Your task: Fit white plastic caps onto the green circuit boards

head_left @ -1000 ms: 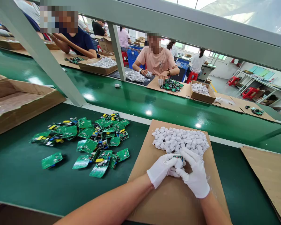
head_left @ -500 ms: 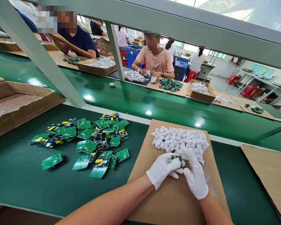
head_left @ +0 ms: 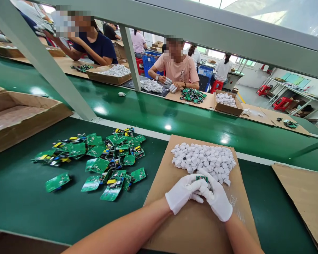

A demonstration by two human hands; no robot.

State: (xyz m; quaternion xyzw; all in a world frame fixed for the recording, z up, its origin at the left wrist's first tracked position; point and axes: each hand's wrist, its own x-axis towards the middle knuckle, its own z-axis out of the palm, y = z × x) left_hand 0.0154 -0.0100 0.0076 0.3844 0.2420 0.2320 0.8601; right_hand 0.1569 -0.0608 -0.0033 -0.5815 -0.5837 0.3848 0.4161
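Note:
In white gloves, my left hand (head_left: 183, 189) and my right hand (head_left: 216, 199) meet over the cardboard sheet (head_left: 180, 229). Between them is a small green circuit board (head_left: 202, 178), partly hidden by the fingers. My left hand grips it from the left, and the fingers of my right hand are wrapped round it from the right. Just beyond lies a heap of small white wrapped pieces (head_left: 204, 157) on the cardboard. To the left, several green circuit boards (head_left: 113, 155) with yellow and black parts are piled loosely on the dark green table.
A cardboard tray (head_left: 29, 116) sits at the left, beside a slanted metal post (head_left: 53, 60). Another cardboard sheet (head_left: 307, 197) lies at the right. Beyond a green belt (head_left: 153, 114), a person in a pink shirt (head_left: 176, 68) works among boards and white pieces.
My right hand has closed in from the right onto the circuit board, its fingers now meeting those of my left hand. A small white piece on the belt has shifted left.

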